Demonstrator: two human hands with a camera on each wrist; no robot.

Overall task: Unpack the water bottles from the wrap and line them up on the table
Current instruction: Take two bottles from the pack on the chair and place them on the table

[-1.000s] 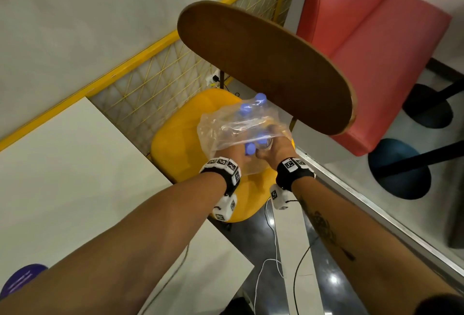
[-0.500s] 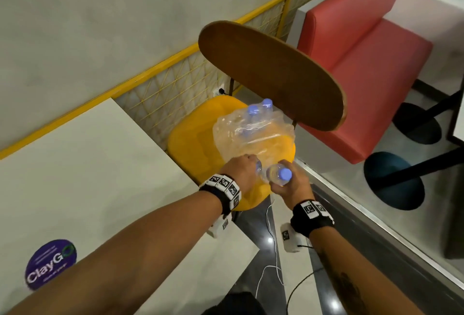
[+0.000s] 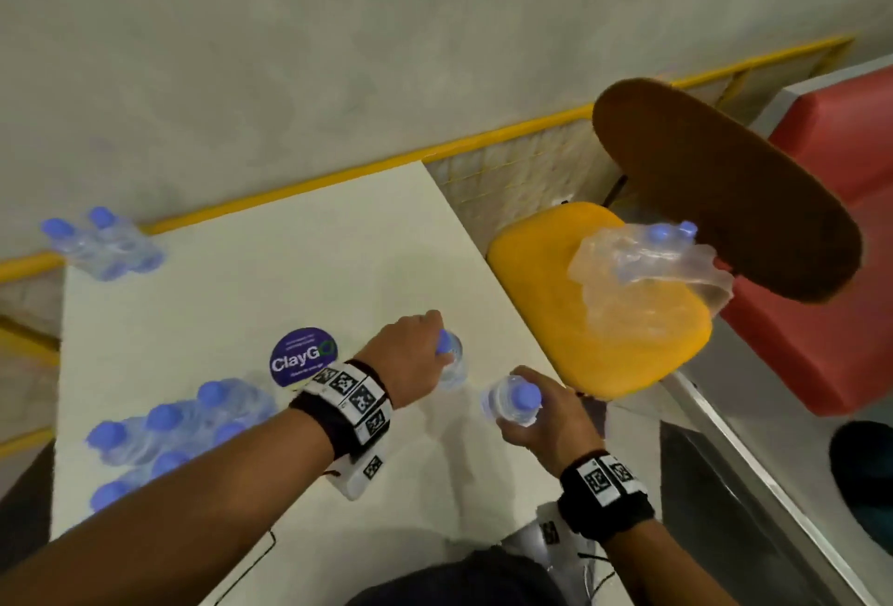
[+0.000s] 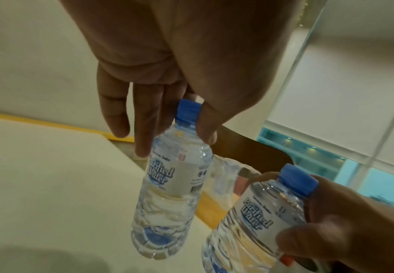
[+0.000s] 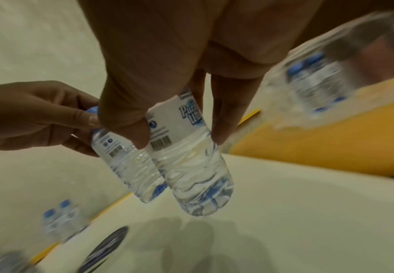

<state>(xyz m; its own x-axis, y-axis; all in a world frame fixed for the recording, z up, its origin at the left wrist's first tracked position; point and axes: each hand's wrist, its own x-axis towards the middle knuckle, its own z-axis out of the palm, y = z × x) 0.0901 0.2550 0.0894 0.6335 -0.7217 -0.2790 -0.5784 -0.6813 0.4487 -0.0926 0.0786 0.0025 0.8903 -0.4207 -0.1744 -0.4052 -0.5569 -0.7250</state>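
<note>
**Both hands carry a bottle each over the table**

Since half a second ago, both hands have swung away from the yellow chair and now hang over the cream-white rectangular table (image 3: 299,277), each with one small clear plastic water bottle with a blue cap.

The left hand (image 3: 410,354) pinches its bottle, the left-hand bottle (image 4: 170,186), at the cap and neck between thumb and fingers; the remaining fingers point down, loosely spread. That bottle hangs nearly upright, its base above the tabletop, with a shadow under it.

The right hand (image 3: 546,417) wraps thumb and fingers round the white label of the right-hand bottle (image 5: 186,153), which tilts and is also clear of the surface. The two bottles sit just beside each other near the table's right edge.

On the rounded yellow chair seat (image 3: 555,315) lies the crumpled clear plastic wrap (image 3: 642,277), torn open, with two blue-capped bottles left inside, against the brown wooden oval backrest (image 3: 725,190).

A cluster of unpacked bottles (image 3: 164,436) stands on the table's near left part, partly hidden by the left forearm. A second small group of bottles (image 3: 104,243) stands at the far left corner by the yellow rail. A round purple "ClayGo" sticker (image 3: 303,356) lies on the table just left of the left wrist. A red padded bench (image 3: 831,315) is beyond the chair.
</note>
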